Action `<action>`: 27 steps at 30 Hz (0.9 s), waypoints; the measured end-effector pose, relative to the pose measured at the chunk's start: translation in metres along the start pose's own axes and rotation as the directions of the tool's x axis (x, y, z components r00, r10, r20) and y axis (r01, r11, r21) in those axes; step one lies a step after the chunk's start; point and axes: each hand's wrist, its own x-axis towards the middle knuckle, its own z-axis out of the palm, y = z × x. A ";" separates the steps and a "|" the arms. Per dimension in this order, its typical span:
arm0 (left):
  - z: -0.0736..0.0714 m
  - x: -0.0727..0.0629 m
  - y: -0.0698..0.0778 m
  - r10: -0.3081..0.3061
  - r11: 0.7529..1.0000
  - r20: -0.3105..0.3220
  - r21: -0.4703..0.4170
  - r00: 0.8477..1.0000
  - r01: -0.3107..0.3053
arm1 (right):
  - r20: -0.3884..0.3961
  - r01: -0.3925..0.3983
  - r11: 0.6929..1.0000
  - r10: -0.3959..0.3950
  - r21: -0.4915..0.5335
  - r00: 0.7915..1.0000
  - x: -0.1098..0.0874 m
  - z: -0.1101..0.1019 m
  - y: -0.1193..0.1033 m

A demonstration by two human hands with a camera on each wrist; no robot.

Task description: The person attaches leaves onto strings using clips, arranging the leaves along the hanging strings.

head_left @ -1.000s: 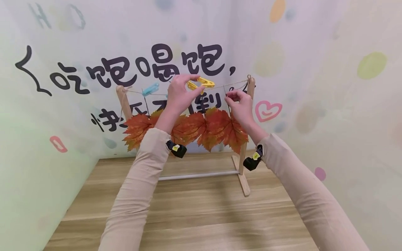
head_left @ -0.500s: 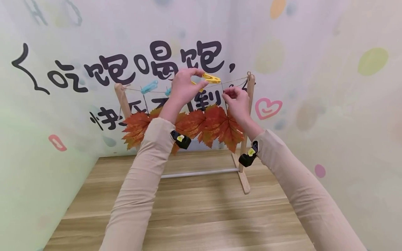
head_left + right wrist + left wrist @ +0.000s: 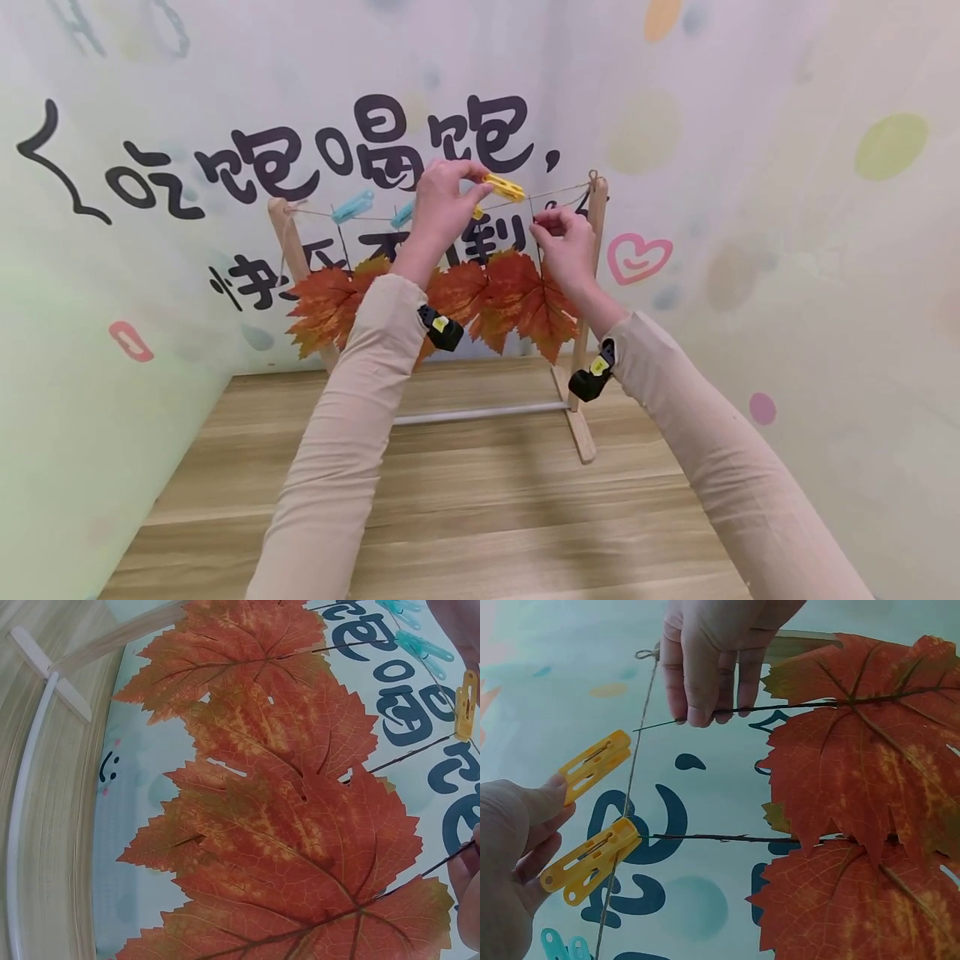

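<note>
My left hand (image 3: 444, 200) pinches a yellow clothespin (image 3: 596, 766) by its handle end. The nose of that clothespin is right beside the twine (image 3: 632, 776). My right hand (image 3: 567, 242) pinches the dark stem of an orange-red maple leaf (image 3: 900, 742) between thumb and fingers. The stem's thin tip reaches up to the twine, just by the clothespin's nose. Below it in the left wrist view, a second yellow clothespin (image 3: 592, 860) is clipped on the twine at another leaf's stem. Further left in the head view, blue clothespins (image 3: 352, 207) clip more leaves to the line.
A wooden stand with two posts, the right post (image 3: 597, 208) and the left post (image 3: 288, 242), bears the twine. A white rod (image 3: 480, 413) joins its feet above the wood-grain table (image 3: 480, 500). Behind stands a wall (image 3: 712, 83) with black lettering.
Both hands shift slightly, the left one rightward with its clothespin toward the leaf stem, the right one a little leftward with the leaf. The clothespin in the left hand, spread wide earlier, now looks closed.
</note>
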 end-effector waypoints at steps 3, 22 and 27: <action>0.003 0.001 0.000 0.019 0.999 -0.031 -0.028 0.999 -0.020 | -0.004 0.000 1.000 0.001 0.007 1.000 0.000 0.000 0.000; 0.013 0.003 0.003 0.059 0.997 -0.004 0.045 0.998 -0.059 | 0.012 0.007 1.000 -0.007 0.004 1.000 0.004 0.003 0.002; 0.016 0.004 0.001 0.076 0.993 0.006 0.086 0.997 -0.076 | 0.013 0.002 1.000 -0.002 0.002 1.000 0.004 0.005 0.002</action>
